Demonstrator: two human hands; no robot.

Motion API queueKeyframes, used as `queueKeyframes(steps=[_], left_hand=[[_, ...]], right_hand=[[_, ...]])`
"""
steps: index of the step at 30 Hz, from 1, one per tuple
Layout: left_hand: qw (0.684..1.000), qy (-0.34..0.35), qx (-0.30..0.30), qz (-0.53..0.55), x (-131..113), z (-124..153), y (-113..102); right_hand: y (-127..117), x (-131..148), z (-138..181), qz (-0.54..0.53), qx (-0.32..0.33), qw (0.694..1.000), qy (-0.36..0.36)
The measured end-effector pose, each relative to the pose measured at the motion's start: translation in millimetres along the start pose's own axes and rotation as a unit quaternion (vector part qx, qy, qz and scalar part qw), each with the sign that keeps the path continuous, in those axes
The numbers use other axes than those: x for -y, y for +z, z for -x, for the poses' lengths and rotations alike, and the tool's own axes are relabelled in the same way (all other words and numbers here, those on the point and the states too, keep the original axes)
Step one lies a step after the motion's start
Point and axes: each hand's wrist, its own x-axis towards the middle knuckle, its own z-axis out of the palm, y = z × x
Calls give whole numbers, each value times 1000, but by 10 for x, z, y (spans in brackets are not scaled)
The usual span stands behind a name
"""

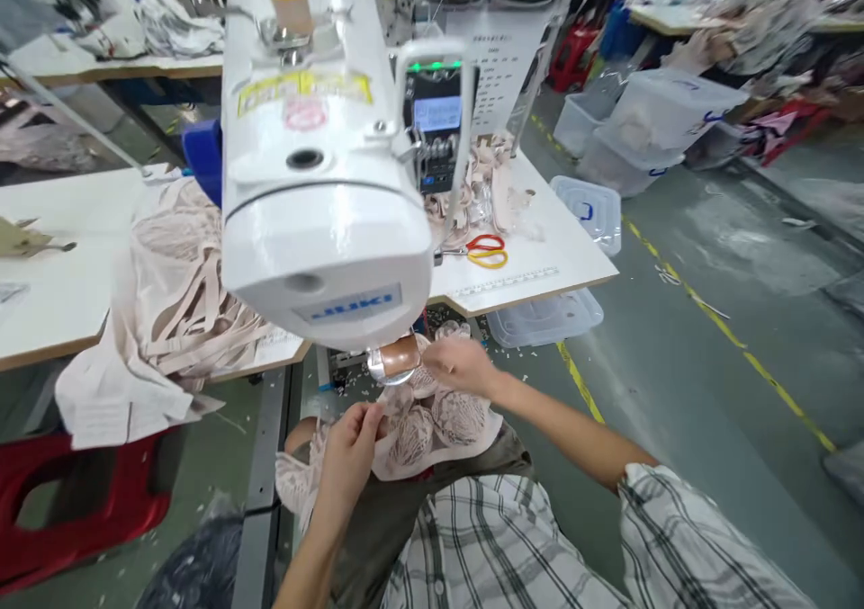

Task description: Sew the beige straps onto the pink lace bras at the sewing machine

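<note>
A pale pink lace bra [459, 418] lies over my lap, below the head of a white sewing machine [324, 222]. My left hand [355, 438] pinches its edge between thumb and fingers, left of the cups. My right hand [463, 366] is at the upper part of the bra, just right of the machine's rounded metal end [395, 362]. That hand is smeared by motion, so I cannot make out whether its fingers grip the fabric. More lace fabric hangs by my left wrist.
Left of the machine, a heap of pale pink bras [189, 276] spills over the table edge. Scissors with red and yellow handles [487, 251] lie on the right tabletop [540, 263]. A red stool [81, 501] stands lower left; clear plastic bins [648, 123] sit on the floor at right.
</note>
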Motion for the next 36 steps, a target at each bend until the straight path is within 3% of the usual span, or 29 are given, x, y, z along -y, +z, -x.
queueKeyframes(steps=[2, 5, 8, 11, 17, 19, 21, 24, 26, 29, 32, 36], left_hand=[[1000, 8, 6, -14, 9, 3, -5], [999, -3, 28, -22, 71, 24, 39], [998, -17, 50, 19, 182, -38, 88], [996, -30, 61, 65, 190, -116, 62], [993, -24, 27, 114, -158, 10, -65], [989, -25, 33, 140, -218, 15, -84], [984, -53, 37, 164, -229, 4, -82], [970, -83, 59, 222, -228, 15, -50], [958, -101, 72, 257, -239, 39, -30], [951, -110, 86, 277, -262, 74, -17], [955, -87, 99, 264, -276, 101, -22], [969, -66, 61, 230, -287, 121, -71]], right_hand=[[-420, -412, -256, 94, -51, 986, 124], [-998, -868, -658, 164, -54, 969, 178], [-1339, -990, -883, 204, -5, 964, 168], [-1433, -910, -815, 230, 23, 959, 163], [-1207, -720, 89, 210, 14, 958, 193], [-1065, -629, 446, 82, -49, 968, 231], [-897, -448, 761, -46, -75, 973, 213], [-624, -34, 1087, -67, -5, 988, 137], [-454, 223, 1166, -31, 35, 996, 77], [-258, 429, 1115, -7, 31, 999, 25], [-146, 468, 988, -4, 10, 1000, -14], [-84, 470, 877, -10, 3, 999, -35]])
